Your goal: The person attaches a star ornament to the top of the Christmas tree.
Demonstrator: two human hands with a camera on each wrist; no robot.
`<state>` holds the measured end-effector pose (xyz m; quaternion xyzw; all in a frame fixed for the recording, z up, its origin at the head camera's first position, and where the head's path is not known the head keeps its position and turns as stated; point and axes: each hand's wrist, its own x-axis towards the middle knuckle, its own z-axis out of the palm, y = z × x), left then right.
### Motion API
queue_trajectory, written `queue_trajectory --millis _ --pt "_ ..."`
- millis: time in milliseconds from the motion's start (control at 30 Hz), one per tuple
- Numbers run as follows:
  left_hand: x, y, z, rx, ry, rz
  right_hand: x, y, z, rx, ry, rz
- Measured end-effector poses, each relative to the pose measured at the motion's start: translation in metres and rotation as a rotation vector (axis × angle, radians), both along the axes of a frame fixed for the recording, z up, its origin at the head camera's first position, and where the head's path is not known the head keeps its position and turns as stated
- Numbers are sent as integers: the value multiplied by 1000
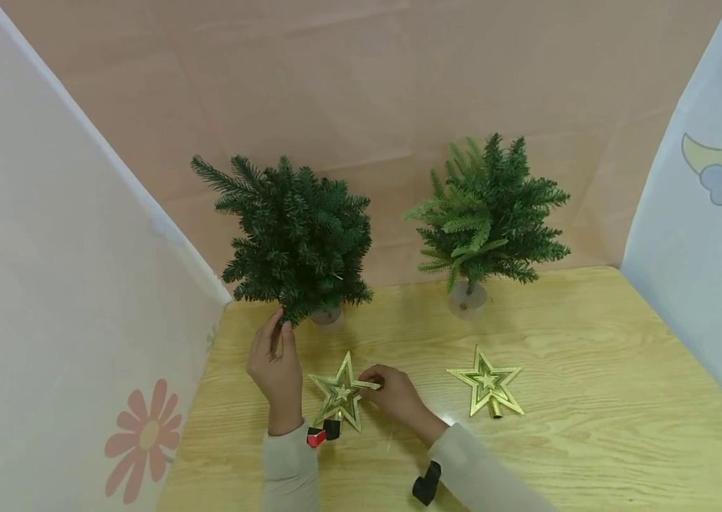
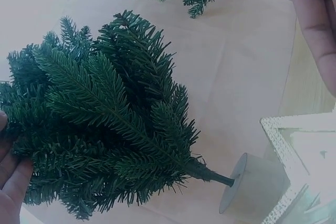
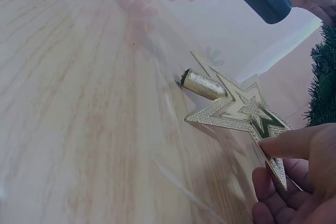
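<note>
Pinching gold star, right hand partly hidden

Soft, even light fills the head view, with a small glare on the pale yellow wood-grain tabletop; the left wrist view is hazy, bluish, its glittery gold five-pointed star bleached nearly white; the right wrist view is milky, soft shadow beneath the star.

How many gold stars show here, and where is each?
2. One star is pinched by its tip in the right hand, in front of the darker tree. The other star lies on the table. No others show.
</note>
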<state>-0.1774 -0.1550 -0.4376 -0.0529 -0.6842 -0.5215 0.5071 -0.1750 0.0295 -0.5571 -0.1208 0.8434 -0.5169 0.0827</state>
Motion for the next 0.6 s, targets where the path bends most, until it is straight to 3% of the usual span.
queue_trajectory --millis 233,500,600 --pt "0 -1 -2 -3 -10 7 -1 3 -2 -67 -50 -15" --pt "-13 -9 -22 3 -10 3 -4 5 -4 -238 -198 -18" --pt "-14 -9 -22 -2 -10 14 -4 6 -4 -300 -243 -27"
